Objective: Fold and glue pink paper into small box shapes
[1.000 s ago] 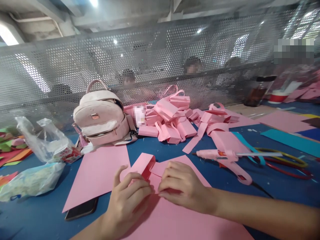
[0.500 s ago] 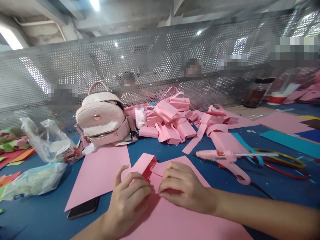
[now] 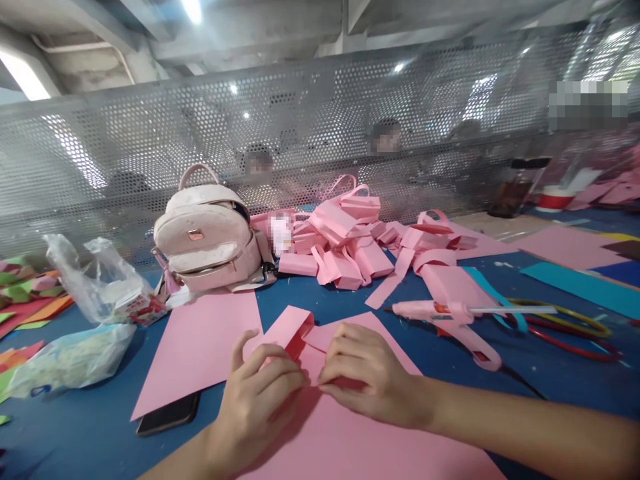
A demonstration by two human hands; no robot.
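My left hand and right hand sit side by side near the surface's near edge, fingertips pinched down on a folded pink sheet. The fold's curled flap stands up just beyond my left fingers. A second pink sheet lies flat to the left, its near corner over a phone. Right of my right hand is bare blue surface up to the glue gun and the coloured hoops beyond it. Toward the far edge, a backpack and a heap of pink paper bags stand against the mesh screen. Plastic bags crowd the left edge, well apart from my hands.
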